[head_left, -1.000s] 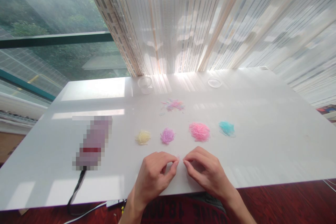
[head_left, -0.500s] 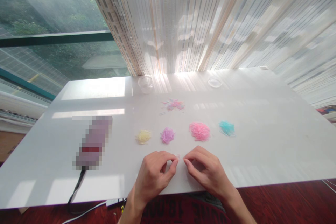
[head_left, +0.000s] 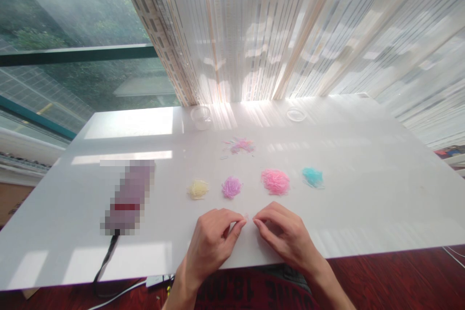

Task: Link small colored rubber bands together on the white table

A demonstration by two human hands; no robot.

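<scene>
My left hand is closed in a pinch over the table near its front edge. A small pale pink bit shows at its fingertips, too small to name. Facing it, my right hand is pinched too, and what its fingertips hold, if anything, cannot be made out. Beyond the hands lie piles of short thin pieces: a yellow pile, a purple pile, a larger pink pile and a turquoise pile. Farther back is a loose mixed-colour pile, mostly pink.
The white table stands against a striped curtain and a window. Near the back edge are a clear round container and a clear round lid or dish. A blurred purple object with a black cord lies at left.
Both hands hold almost the same pinched pose in the same place. The view has shifted very slightly; the piles stay as they were.
</scene>
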